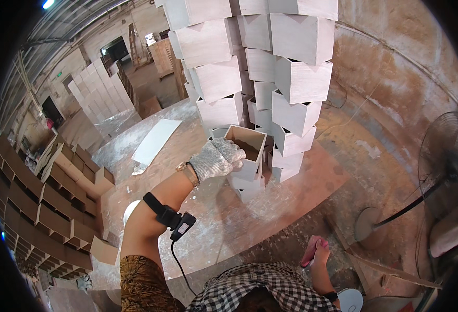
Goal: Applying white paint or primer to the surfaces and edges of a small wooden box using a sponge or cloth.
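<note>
My left hand [218,157], in a pale knitted glove, reaches forward with its fingers closed over the near rim of a white open-topped box [250,169]. The box's inside is bare brown, and it rests on other white boxes in a low pile. Tall stacks of similar white boxes [304,80] rise right behind it, set at uneven angles. Low at the right, away from the stacks, my right hand [322,254] is closed on a flat pinkish-red piece [309,252]; its exact kind is unclear.
Rows of unpainted brown boxes [52,221] stand at the left. A white panel [157,139] lies on the worn work surface [203,218]. A standing fan [445,156] is at the right, and a white round lid or bucket [350,300] sits near my right arm.
</note>
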Available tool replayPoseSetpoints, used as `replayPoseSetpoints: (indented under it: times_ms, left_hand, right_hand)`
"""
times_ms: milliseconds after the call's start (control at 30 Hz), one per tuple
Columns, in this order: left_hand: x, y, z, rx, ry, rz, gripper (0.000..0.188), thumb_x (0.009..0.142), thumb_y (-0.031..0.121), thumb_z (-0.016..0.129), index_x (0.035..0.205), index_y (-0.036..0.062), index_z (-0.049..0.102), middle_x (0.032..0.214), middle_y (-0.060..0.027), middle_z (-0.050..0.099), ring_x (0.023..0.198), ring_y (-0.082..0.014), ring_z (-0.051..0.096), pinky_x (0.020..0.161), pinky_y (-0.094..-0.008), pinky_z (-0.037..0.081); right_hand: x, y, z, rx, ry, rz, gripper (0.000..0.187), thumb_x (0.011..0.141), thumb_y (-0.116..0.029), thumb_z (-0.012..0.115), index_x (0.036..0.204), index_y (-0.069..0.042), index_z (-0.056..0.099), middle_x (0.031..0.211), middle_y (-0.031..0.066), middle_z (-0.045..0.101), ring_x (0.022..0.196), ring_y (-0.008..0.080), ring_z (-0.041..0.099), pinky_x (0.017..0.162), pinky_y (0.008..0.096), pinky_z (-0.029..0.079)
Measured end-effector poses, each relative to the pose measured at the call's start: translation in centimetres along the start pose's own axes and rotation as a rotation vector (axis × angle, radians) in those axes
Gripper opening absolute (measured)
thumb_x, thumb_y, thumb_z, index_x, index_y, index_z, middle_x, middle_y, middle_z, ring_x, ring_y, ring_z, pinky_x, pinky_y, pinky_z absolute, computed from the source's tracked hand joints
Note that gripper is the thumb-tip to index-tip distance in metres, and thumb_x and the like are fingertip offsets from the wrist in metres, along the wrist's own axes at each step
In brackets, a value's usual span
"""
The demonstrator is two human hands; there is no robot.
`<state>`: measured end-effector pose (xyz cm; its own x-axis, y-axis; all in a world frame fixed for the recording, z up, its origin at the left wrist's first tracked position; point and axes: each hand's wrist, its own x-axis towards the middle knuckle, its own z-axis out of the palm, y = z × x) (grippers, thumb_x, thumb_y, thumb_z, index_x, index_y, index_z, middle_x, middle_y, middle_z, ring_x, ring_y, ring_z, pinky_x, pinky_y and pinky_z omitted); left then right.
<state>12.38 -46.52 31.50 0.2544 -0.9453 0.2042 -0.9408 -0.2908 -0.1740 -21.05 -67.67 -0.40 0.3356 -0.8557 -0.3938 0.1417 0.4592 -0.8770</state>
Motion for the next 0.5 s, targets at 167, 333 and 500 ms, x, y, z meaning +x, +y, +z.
replayPoseSetpoints:
  times_ms: [167, 333, 500]
  left_hand:
    - [0.6, -0.5, -0.1, -0.089, -0.015, 0.012, 0.018, 0.080, 0.029, 0.057, 0.081, 0.0117, 0.059, 0.078, -0.0073, 0.058, 0.083, -0.0256, 0.058, 0.073, -0.0396, 0.046]
    - [0.0, -1.0, 0.3, -0.137, -0.001, 0.040, 0.016, 0.080, 0.028, 0.058, 0.083, 0.0126, 0.059, 0.080, -0.0075, 0.058, 0.083, -0.0261, 0.057, 0.074, -0.0384, 0.046]
    - [-0.4, -1.3, 0.2, -0.144, 0.030, 0.073, 0.016, 0.081, 0.026, 0.059, 0.088, 0.0124, 0.060, 0.080, -0.0090, 0.057, 0.081, -0.0279, 0.056, 0.072, -0.0389, 0.045]
  right_hand:
    - [2.9, 0.1, 0.4, -0.029, -0.024, 0.037, 0.009, 0.090, -0.009, 0.055, 0.096, -0.003, 0.057, 0.087, 0.0067, 0.061, 0.078, 0.0175, 0.058, 0.070, 0.0314, 0.047]
    - [3.3, -0.5, 1.9, -0.039, -0.023, 0.109, 0.009, 0.090, -0.008, 0.054, 0.096, -0.002, 0.056, 0.085, 0.0064, 0.061, 0.077, 0.0177, 0.058, 0.069, 0.0321, 0.047]
    - [3.3, -0.9, 2.6, -0.070, -0.052, 0.167, 0.010, 0.089, -0.008, 0.055, 0.098, -0.002, 0.056, 0.086, 0.0058, 0.061, 0.077, 0.0175, 0.058, 0.069, 0.0323, 0.047]
